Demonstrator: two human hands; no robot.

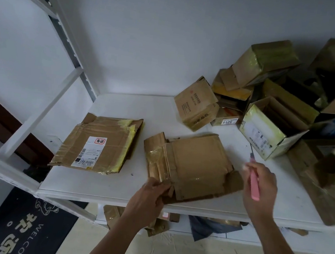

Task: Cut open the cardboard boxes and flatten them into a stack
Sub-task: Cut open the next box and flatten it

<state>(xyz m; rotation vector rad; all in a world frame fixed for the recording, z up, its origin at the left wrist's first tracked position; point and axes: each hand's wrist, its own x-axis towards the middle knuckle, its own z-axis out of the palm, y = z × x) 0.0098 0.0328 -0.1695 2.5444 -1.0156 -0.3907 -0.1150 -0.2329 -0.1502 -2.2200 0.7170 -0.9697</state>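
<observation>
A flattened brown cardboard box (195,164) with taped edges lies in the middle of the white shelf (111,187). My left hand (150,197) grips its near left corner flap. My right hand (260,188) is raised to the right of that box and holds a pink box cutter (253,181), blade pointing away from me. To the left lies a stack of flattened boxes (98,143) with a white shipping label on top. Several unflattened boxes (273,128) are piled at the right and back right.
A small printed box (197,104) stands tilted behind the flattened one. White shelf uprights (44,98) frame the left side. Below the shelf edge lie cardboard scraps (156,223) and a dark welcome mat (25,227) on the floor.
</observation>
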